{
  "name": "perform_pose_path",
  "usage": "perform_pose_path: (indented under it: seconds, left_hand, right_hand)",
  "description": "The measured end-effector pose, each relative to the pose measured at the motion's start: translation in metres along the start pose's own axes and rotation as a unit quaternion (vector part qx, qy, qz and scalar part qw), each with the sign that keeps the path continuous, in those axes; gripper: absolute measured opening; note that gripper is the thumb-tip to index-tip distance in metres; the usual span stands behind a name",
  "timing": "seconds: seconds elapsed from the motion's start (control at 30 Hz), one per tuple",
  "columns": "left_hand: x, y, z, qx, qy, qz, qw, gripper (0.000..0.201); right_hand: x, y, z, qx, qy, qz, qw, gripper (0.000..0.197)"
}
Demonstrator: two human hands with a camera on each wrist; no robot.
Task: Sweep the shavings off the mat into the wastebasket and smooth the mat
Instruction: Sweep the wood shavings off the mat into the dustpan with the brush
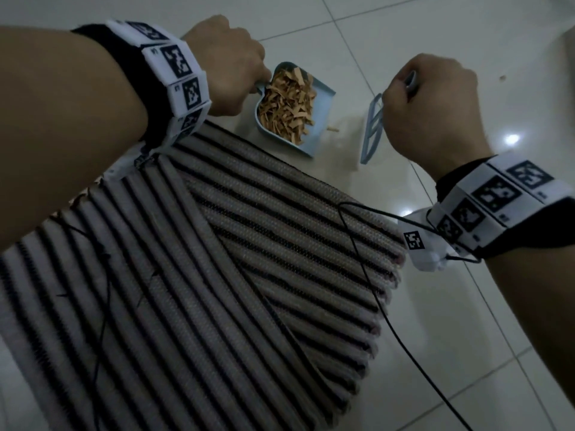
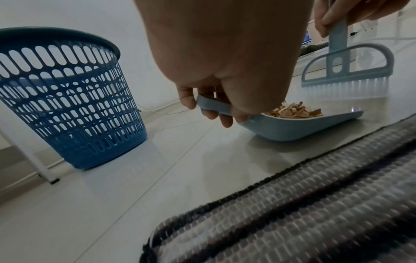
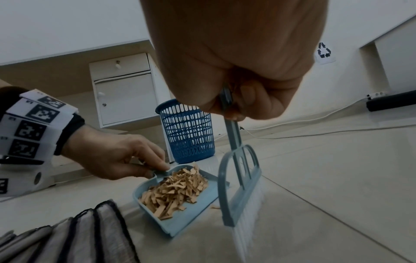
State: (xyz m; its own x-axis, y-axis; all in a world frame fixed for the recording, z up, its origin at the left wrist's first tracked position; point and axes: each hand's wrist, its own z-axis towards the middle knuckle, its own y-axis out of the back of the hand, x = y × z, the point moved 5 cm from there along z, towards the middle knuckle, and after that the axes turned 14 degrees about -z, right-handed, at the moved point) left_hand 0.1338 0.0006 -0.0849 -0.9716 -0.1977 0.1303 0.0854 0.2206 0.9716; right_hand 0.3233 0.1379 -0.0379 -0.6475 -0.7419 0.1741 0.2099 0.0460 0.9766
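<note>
A light blue dustpan (image 1: 320, 94) (image 2: 292, 129) (image 3: 191, 218) lies on the tiled floor just past the striped mat (image 1: 217, 275) (image 2: 315, 204) (image 3: 67, 236). It holds a heap of tan shavings (image 1: 289, 110) (image 2: 292, 112) (image 3: 175, 192). My left hand (image 1: 227, 66) (image 2: 213, 71) (image 3: 117, 158) grips the dustpan's handle. My right hand (image 1: 432, 101) (image 3: 236, 62) grips the handle of a light blue brush (image 1: 373, 132) (image 2: 346, 71) (image 3: 241, 186), whose bristles stand on the floor to the right of the pan. One corner of the mat is folded over. The blue wastebasket (image 2: 67, 99) (image 3: 186, 131) stands beyond the pan.
One stray shaving (image 1: 333, 129) (image 3: 215, 207) lies on the floor between pan and brush. A white cabinet (image 3: 123, 89) stands behind the basket, a white table leg (image 2: 29, 149) beside it. Cables (image 3: 315, 128) run along the floor by the wall. Thin black wires (image 1: 367, 259) cross the mat.
</note>
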Motion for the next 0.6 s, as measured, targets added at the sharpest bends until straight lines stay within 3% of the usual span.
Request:
perform_pose_path:
  seconds: [0.2, 0.4, 0.6]
  left_hand:
    - [0.002, -0.004, -0.003, 0.004, -0.004, 0.006, 1.000, 0.031]
    - [0.003, -0.006, -0.006, 0.007, -0.003, 0.007, 1.000, 0.032]
    - [0.004, -0.008, -0.006, 0.006, -0.005, 0.003, 1.000, 0.030]
  right_hand:
    - [0.021, -0.008, 0.006, 0.004, 0.019, 0.025, 0.999, 0.028]
    - [0.006, 0.009, 0.013, -0.056, -0.058, 0.136, 0.987, 0.030]
    - [-0.003, 0.001, 0.004, -0.027, -0.051, 0.082, 0.995, 0.030]
